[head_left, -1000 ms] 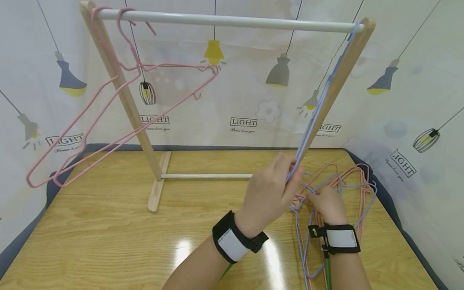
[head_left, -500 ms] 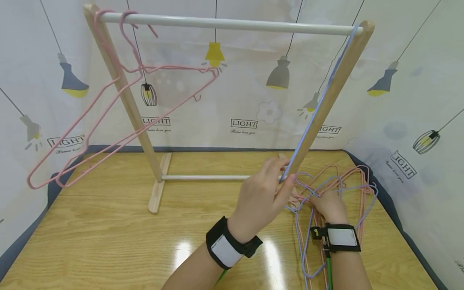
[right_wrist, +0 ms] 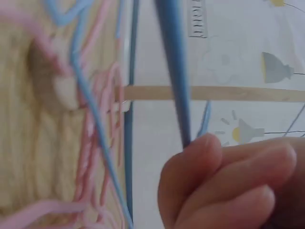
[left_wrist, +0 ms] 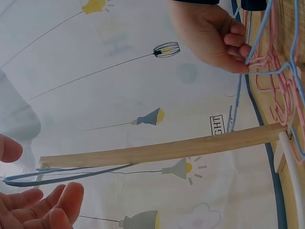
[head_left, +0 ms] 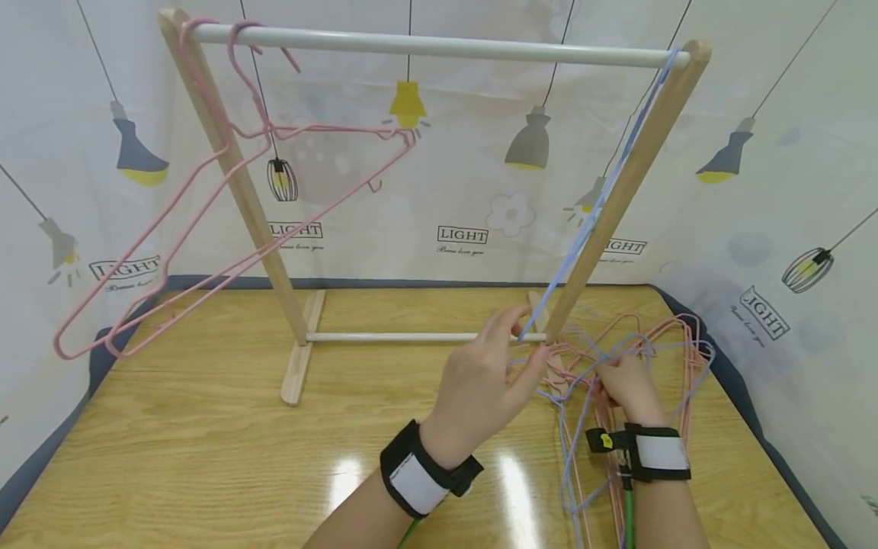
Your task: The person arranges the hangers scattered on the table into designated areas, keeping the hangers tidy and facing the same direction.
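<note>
A blue clothes hanger (head_left: 569, 255) hangs from the right end of the white rail (head_left: 439, 47), beside the right wooden post (head_left: 642, 164). My left hand (head_left: 480, 389) is at its lower end; thumb and fingers stand apart around the blue hanger's end (left_wrist: 19, 182) in the left wrist view. My right hand (head_left: 629, 389) pinches another blue hanger (right_wrist: 174, 62) between thumb and fingers, over the heap on the table. Pink hangers (right_wrist: 90, 143) and blue ones lie tangled in that heap.
Pink hangers (head_left: 188, 221) hang at the rail's left end, by the left post (head_left: 257, 221). A lower white bar (head_left: 391, 337) joins the rack's feet. A printed cloth (head_left: 473, 191) stands behind the wooden table (head_left: 206, 457).
My left hand has moved left and slightly down, its fingers loosening from the hanging blue hanger, which has swung off the post. My right hand has shifted slightly right with a blue hanger.
</note>
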{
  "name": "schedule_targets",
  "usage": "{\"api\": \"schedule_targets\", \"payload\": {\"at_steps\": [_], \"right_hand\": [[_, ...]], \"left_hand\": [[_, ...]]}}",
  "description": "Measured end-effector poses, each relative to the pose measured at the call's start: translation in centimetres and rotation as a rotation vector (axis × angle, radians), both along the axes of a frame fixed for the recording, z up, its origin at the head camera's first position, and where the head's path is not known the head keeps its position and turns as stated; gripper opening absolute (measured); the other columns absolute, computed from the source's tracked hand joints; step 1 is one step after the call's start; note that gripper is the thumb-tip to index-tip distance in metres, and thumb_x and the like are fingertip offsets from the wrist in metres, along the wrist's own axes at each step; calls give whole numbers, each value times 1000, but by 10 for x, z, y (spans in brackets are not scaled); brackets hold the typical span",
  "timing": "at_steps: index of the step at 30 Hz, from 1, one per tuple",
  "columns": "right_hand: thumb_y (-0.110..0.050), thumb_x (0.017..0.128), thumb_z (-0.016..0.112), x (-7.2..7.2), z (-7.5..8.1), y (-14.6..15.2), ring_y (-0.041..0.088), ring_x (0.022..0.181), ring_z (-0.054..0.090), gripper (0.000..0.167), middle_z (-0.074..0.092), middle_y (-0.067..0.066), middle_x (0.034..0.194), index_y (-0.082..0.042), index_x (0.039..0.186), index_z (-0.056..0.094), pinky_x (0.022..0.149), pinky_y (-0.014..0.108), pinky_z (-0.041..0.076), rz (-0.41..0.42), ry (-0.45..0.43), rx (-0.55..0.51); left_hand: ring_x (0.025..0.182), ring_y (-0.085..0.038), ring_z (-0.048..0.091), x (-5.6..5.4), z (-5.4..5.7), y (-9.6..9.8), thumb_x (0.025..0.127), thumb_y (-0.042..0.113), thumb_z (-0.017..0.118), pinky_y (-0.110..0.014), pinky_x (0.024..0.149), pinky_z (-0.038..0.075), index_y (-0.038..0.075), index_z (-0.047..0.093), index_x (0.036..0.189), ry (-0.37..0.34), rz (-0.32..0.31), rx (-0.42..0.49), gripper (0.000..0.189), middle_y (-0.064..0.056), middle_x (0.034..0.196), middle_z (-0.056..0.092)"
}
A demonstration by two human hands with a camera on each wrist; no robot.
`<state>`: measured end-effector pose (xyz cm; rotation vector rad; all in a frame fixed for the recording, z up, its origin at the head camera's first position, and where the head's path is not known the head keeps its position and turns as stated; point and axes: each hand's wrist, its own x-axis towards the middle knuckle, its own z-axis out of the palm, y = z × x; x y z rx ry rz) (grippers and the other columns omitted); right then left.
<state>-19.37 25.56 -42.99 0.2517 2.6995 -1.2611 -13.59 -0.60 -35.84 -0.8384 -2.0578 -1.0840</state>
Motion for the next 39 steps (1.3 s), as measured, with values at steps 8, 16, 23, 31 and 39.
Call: {"api": "schedule_targets", "payload": {"at_steps": [8, 16, 23, 31, 39], "right_hand": [[-12, 110, 41, 5, 17, -8, 4, 52, 61, 35, 65, -4, 64, 19, 108, 59, 52, 21, 54, -25, -31, -272], [-17, 111, 43, 10, 30, -23, 3, 58, 66, 34, 69, -5, 71, 14, 116, 55, 57, 20, 57, -73, 1, -437], [-14, 111, 43, 15, 32, -43, 3, 60, 68, 27, 71, -5, 75, 10, 120, 52, 56, 21, 56, -85, 42, -535], [-13, 111, 45, 15, 28, -55, 2, 56, 66, 27, 72, -6, 72, 12, 116, 53, 55, 19, 55, -96, 79, -614], [-15, 112, 45, 17, 28, -59, 2, 57, 66, 27, 73, -5, 74, 11, 115, 54, 55, 19, 55, -99, 80, -678]], "left_hand": [[46, -1, 32, -3, -19, -4, 93, 9, 65, -12, 40, 27, -9, 63, 126, -150, 95, -70, 38, -18, 107, 72], [55, -7, 52, -13, -45, -2, 104, 17, 59, -16, 50, 43, -2, 75, 109, -361, 129, -275, 25, -9, 92, 74], [66, -4, 63, -23, -71, 2, 109, 26, 54, -16, 53, 46, 5, 76, 113, -526, 34, -381, 30, -1, 87, 74], [54, -1, 47, -31, -89, -4, 107, 22, 59, -18, 48, 38, 7, 71, 112, -620, -105, -415, 21, 8, 74, 62], [63, -4, 51, -42, -94, -26, 109, 15, 55, -21, 57, 44, 3, 70, 108, -742, -219, -397, 20, 0, 83, 65]]}}
